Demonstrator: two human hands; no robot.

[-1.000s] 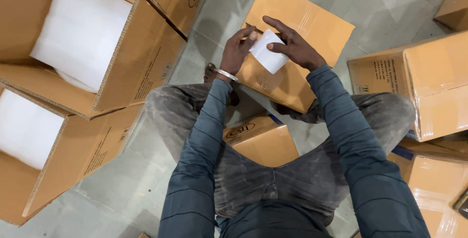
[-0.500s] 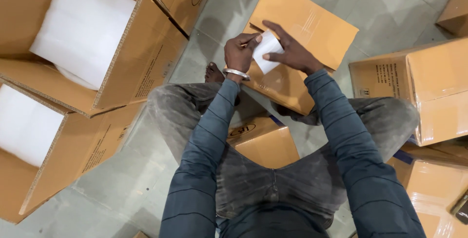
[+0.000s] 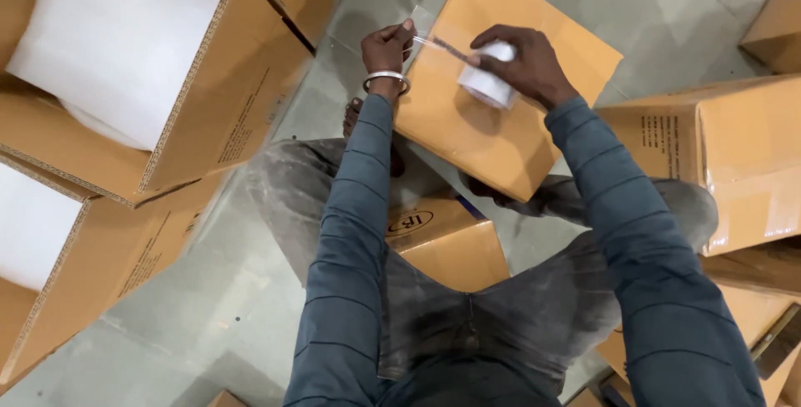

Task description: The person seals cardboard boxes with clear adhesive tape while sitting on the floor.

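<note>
A closed brown cardboard box [image 3: 467,123] lies on the floor in front of my knees. My right hand [image 3: 521,61] grips a white roll of clear tape [image 3: 490,83] above the box top. My left hand [image 3: 385,47], with a metal bangle at the wrist, pinches the free end of the tape strip [image 3: 434,42]. The strip is stretched between the two hands over the box's left part.
Two large open cartons with white foam inside [image 3: 117,40] stand at the left. A smaller brown box [image 3: 442,244] sits between my legs. More sealed cartons [image 3: 726,157] crowd the right side. Grey concrete floor [image 3: 209,307] shows between them.
My hands have moved apart: the left pulled the tape end out to the left while the right kept the roll, drawing a strip over the box.
</note>
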